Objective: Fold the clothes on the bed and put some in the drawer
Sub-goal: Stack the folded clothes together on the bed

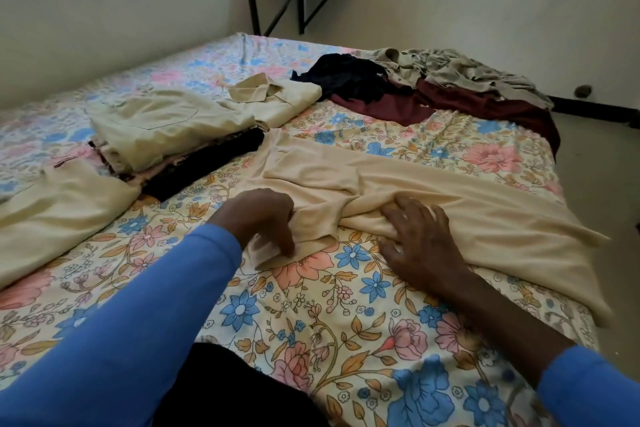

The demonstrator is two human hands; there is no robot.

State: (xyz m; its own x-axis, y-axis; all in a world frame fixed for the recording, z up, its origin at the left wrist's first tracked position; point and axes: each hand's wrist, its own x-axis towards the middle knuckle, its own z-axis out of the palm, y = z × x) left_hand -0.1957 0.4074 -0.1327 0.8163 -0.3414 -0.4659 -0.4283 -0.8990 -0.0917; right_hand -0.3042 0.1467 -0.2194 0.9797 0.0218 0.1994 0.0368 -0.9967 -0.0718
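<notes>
The garment (433, 204) lies across the bed (346, 322), touching both hands: the left hand (258, 218) at its near edge, the right hand (419, 246) on its bunched middle. A folded stack (173, 135) sits left of and beyond the left hand, with a folded shirt (277, 97) behind it. An unfolded pile (433, 87) lies well beyond the right hand.

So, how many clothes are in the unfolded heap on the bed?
3 visible: a black garment on the left, a maroon garment in front, a grey garment on top; others may be hidden underneath.
</notes>
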